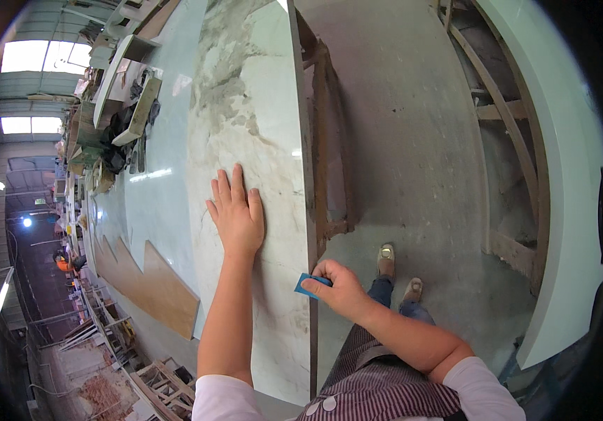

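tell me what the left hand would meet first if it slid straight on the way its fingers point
The way looks free: the left hand would likely just cross more of the pale marbled slab toward its grey patches, though slight height differences are unclear.

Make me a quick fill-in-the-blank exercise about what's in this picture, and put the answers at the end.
1. The small pad in the right hand is coloured ____.
2. Lying flat on the marbled slab, the left hand holds ____.
3. The number of shoes showing on the floor is ____.
4. The shirt sleeves are coloured ____.

Missing words: blue; nothing; two; white.
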### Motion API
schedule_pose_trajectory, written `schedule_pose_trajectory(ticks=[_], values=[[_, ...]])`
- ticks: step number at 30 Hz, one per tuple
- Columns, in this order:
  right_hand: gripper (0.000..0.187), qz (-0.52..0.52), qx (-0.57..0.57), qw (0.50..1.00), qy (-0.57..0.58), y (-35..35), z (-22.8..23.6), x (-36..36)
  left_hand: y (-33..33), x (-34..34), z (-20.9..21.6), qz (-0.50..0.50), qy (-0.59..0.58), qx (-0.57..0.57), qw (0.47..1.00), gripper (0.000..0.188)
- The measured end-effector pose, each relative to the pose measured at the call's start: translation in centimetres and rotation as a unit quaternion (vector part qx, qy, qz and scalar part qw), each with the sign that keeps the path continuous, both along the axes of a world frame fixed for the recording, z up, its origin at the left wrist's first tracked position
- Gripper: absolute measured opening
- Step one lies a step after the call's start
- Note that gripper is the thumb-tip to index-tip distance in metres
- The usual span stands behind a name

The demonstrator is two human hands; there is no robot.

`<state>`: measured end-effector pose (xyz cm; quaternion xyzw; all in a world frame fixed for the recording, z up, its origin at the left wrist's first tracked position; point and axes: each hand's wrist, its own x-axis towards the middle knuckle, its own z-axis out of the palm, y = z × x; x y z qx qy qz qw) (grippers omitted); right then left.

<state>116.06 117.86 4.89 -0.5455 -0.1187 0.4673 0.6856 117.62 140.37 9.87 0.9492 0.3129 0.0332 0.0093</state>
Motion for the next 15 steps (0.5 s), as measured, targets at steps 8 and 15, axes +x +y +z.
schedule_pose_trajectory(ticks=[8, 15], values=[[0.032, -0.082, 0.027, 0.993, -0.086, 5.5, -1.0, 8.4, 0.3, 0.4, 0.5, 0.016, 0.008, 0.0, 1.0, 0.056], [0.033, -0.189, 0.035, 0.969, -0.152, 13.4, -1.3, 24.7, 1.7, 3.0, 0.4, 0.008, -0.01, -0.007, 1.0, 0.058]])
